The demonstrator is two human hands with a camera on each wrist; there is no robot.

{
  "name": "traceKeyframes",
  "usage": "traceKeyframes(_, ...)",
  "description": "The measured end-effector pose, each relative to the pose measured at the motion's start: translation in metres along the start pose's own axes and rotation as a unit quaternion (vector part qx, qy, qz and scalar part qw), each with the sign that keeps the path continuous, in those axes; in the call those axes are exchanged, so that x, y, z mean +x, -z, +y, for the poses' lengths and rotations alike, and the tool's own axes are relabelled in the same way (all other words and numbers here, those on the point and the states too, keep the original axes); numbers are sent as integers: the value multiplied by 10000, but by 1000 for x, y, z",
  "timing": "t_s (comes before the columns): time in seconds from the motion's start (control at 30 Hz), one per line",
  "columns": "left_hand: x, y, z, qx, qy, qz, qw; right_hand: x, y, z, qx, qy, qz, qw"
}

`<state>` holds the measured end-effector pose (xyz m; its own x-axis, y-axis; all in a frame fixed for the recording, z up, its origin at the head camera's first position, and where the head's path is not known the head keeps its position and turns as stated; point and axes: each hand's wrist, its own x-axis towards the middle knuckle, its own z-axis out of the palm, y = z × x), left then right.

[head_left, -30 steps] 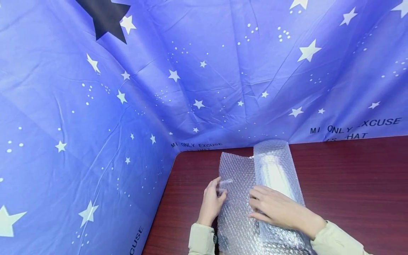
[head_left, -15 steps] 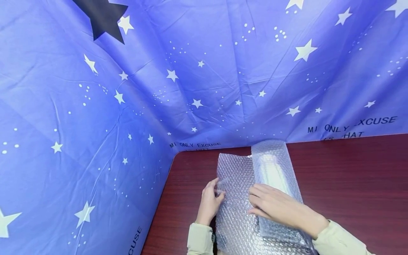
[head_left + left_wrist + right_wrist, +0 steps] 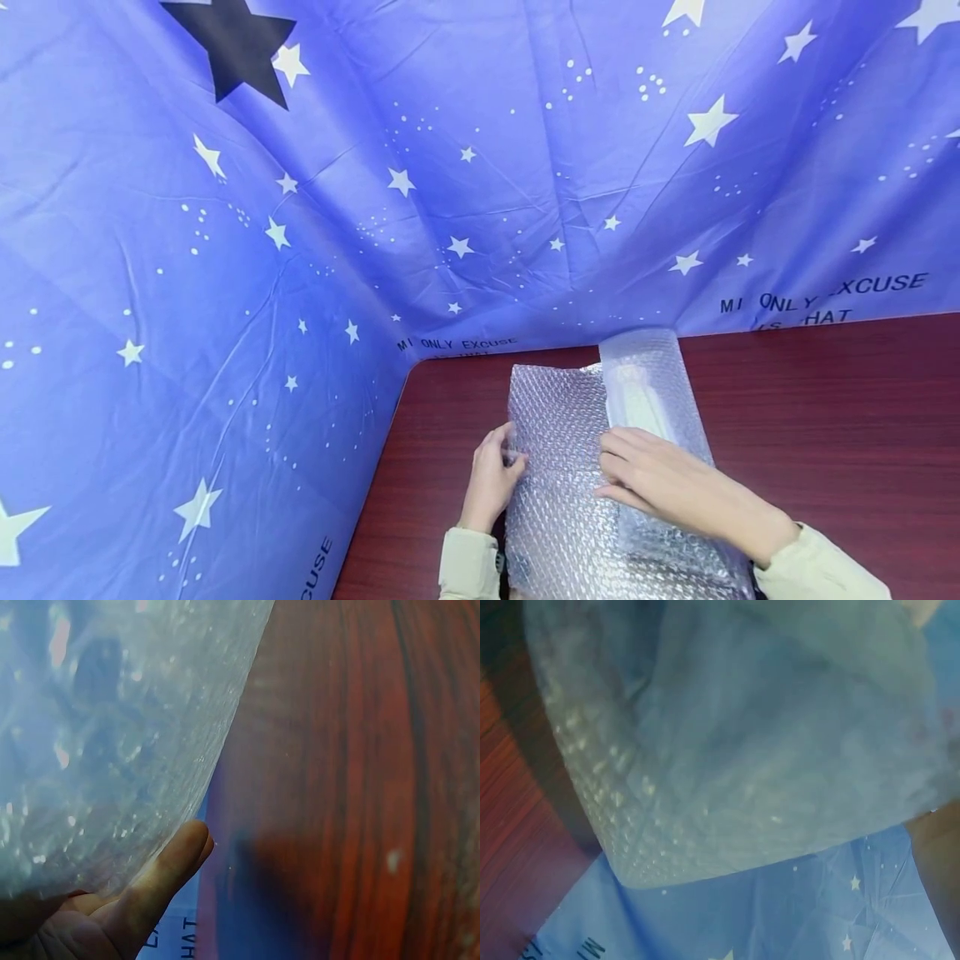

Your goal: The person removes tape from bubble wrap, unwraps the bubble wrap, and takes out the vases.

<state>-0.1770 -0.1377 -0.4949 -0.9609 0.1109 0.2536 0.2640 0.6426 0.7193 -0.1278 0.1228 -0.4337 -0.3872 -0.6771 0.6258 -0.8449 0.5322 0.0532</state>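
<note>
A sheet of clear bubble wrap lies on the table, its right side folded over into a narrower flap. A pale, elongated bright patch shows on the flap. My right hand lies across the flap, fingers curled at its left edge and gripping it. At the sheet's left edge, my left hand holds the wrap between bent fingers and thumb. In the left wrist view, a finger runs along the wrap's edge. Blurred wrap fills most of the right wrist view and hides the right fingers.
The dark red wood-grain table extends to the right of the wrap, with a narrower strip at left. A blue star-print cloth hangs behind and along the left side. The flap's far end reaches the cloth's lower edge.
My right hand has shifted slightly right, and the flap's left edge with it. The left hand stays at the sheet's edge; a clear strip near its fingers shows less now.
</note>
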Motion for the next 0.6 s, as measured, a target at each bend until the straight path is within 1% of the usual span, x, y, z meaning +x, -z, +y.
traceKeyframes(0.1, 0, -1, -1, -74, 38, -14, 10000, -3, 4, 2, 30, -95, 32, 9999)
traceKeyframes(0.33, 0, -2, -3, -311, 161, -125, 9993, -10, 12, 5, 45, -157, 197, 9997)
traceKeyframes(0.53, 0, -3, -7, -379, 256, -162, 9988, -16, 21, 7, -51, -379, 113, 9992)
traceKeyframes(0.6, 0, -3, -7, -404, 267, -179, 9987, -18, 24, 9, -72, -410, 173, 9990)
